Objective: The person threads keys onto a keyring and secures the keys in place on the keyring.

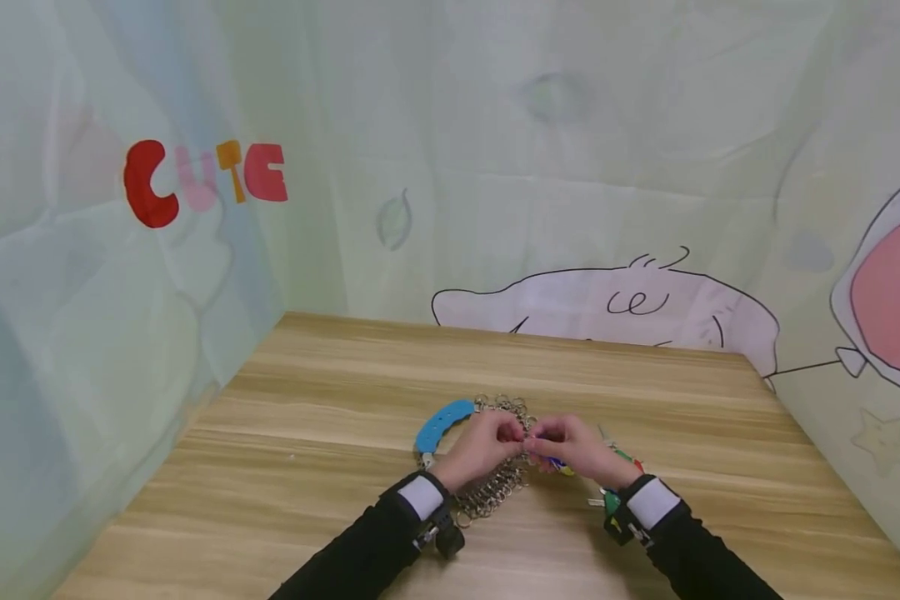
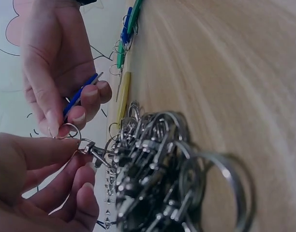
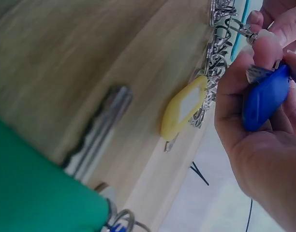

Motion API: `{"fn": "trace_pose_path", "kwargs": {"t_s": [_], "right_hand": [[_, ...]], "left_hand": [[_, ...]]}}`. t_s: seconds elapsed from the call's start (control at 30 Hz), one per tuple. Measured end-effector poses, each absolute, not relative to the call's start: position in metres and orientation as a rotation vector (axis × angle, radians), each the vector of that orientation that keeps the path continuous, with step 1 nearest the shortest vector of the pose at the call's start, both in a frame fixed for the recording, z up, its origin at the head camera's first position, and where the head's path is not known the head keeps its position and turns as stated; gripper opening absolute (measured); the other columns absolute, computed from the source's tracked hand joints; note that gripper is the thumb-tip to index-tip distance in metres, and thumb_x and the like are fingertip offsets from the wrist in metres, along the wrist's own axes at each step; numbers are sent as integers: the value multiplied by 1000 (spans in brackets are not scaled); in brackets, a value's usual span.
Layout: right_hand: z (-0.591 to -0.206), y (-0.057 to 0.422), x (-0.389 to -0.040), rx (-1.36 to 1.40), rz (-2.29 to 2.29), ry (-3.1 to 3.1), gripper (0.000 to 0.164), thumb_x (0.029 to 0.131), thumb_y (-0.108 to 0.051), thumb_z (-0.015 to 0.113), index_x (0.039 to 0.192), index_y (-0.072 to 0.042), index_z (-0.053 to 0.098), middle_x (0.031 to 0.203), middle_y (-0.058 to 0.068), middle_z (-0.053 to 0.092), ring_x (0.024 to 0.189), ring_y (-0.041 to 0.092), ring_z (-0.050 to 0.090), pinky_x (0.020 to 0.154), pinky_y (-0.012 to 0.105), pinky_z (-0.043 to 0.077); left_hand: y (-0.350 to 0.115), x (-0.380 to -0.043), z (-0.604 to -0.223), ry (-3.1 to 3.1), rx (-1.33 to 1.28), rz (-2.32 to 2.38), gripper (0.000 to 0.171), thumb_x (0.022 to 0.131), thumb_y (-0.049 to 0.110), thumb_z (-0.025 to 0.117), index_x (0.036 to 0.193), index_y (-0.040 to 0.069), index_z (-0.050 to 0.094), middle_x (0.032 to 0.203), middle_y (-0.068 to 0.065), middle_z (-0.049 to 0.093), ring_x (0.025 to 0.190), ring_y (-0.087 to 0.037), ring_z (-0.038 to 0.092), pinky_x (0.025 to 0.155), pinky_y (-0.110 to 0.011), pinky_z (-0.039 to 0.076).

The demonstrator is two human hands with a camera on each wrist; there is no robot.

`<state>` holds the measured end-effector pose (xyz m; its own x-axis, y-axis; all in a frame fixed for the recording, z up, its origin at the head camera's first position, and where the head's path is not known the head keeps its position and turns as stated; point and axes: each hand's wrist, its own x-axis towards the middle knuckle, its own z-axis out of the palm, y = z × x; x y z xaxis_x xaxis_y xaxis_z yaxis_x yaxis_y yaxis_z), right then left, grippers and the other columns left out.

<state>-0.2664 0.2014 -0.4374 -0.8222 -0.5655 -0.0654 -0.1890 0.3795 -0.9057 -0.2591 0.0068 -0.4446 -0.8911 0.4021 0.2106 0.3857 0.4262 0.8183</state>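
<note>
My left hand (image 1: 480, 450) pinches a small swivel clasp (image 2: 94, 149) that hangs from a heap of metal rings and clasps (image 2: 157, 164). Fingertip to fingertip with it, my right hand (image 1: 576, 454) pinches a thin split ring (image 2: 73, 129). A blue key tag (image 3: 266, 99) and its key (image 3: 258, 73) lie in the curled fingers of that right hand. Whether the ring is hooked into the clasp, I cannot tell. Beside the heap lies a yellow key tag (image 3: 184, 108) with a key.
A blue curved strap (image 1: 442, 423) adjoins the metal rings on the left. Under my right wrist lie more keys, including a green tag (image 3: 41, 188) and a bare key (image 3: 99, 130). The wooden table (image 1: 330, 383) meets a printed cloth wall (image 1: 450, 208) at the back.
</note>
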Motion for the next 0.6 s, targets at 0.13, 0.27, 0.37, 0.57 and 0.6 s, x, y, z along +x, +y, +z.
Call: {"fn": "trace_pose_path", "kwargs": {"t_s": [0.13,0.27,0.37,0.57,0.6], "right_hand": [[-436,202,-266,-684,-1428,2265,19,93,-12,61,99,5,62,89,20,66,69,17,63,62,31,53],[-435,200,-264,-705,-1385,2277,17,93,-13,61,99,3,62,90,17,67,71,18,64,64,29,54],[-434,197,-264,-697,-1367,2279,17,95,-14,58,98,3,61,89,18,67,71,17,63,64,28,53],[-433,195,-263,-685,-1380,2261,19,96,-14,57,98,5,60,90,22,66,72,18,62,63,28,52],[-433,195,-262,-692,-1384,2256,18,95,-13,57,98,5,60,91,23,66,72,18,63,63,27,53]], "left_hand": [[6,-260,-445,2666,713,1509,2,84,5,70,84,5,67,77,-5,67,67,-4,53,62,-18,44],[6,-259,-445,2678,689,1506,5,83,3,69,85,6,66,77,-5,68,66,-5,55,61,-18,45],[6,-259,-444,2687,708,1499,7,83,2,67,84,7,65,77,-4,68,67,-5,56,62,-18,46],[7,-258,-445,2755,758,1490,8,84,1,66,85,9,64,74,-2,66,64,-3,54,60,-17,45],[7,-258,-445,2761,758,1500,8,84,1,67,85,8,64,74,-2,66,63,-2,54,59,-17,45]]}}
